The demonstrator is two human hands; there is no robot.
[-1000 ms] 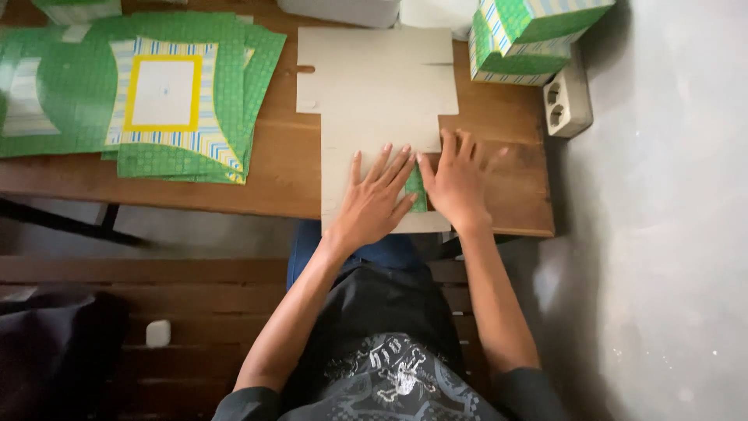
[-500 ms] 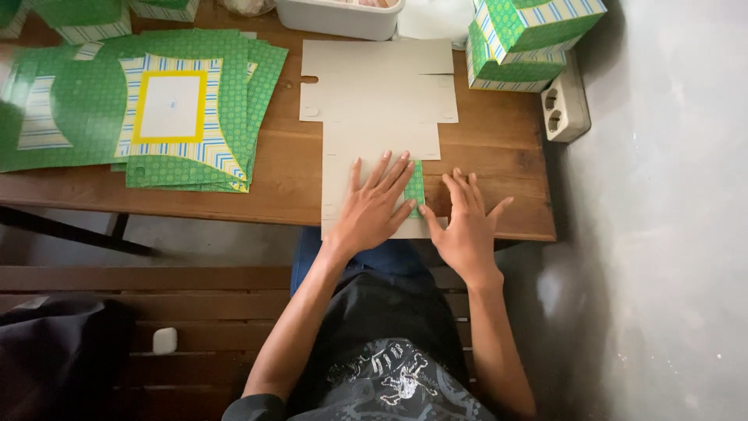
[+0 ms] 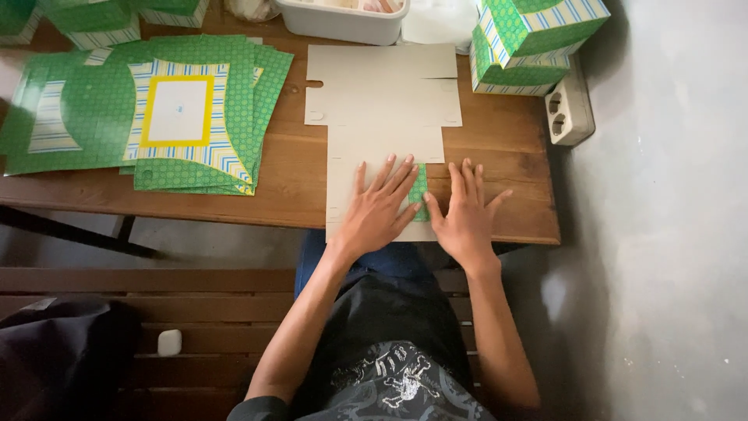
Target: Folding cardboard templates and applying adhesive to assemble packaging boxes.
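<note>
A: How is the cardboard sheet (image 3: 386, 101) positioned?

B: It is laid flat, plain side up, on the wooden counter (image 3: 499, 140), with its near end reaching the counter's front edge. A narrow green flap (image 3: 420, 192) is seen folded up at its right side, between the two hands.

A: What is recorded for the left hand (image 3: 379, 210)?

B: It is pressed palm down on the near part of the sheet, fingers spread. Nothing is enclosed; the grip is open and flat.

A: And the right hand (image 3: 466, 218)?

B: It is laid flat just beside the sheet's right edge, partly on the bare counter, with the thumb touching the green flap. Its grip is likewise open, with nothing clasped.

A: What else is found on the counter?

B: A stack of flat green patterned sheets (image 3: 148, 113) is placed well to the left. Folded green boxes (image 3: 530, 35) are stacked at the far right, a white tub (image 3: 343, 19) at the far edge, and a power strip (image 3: 567, 113) at the right end.
</note>
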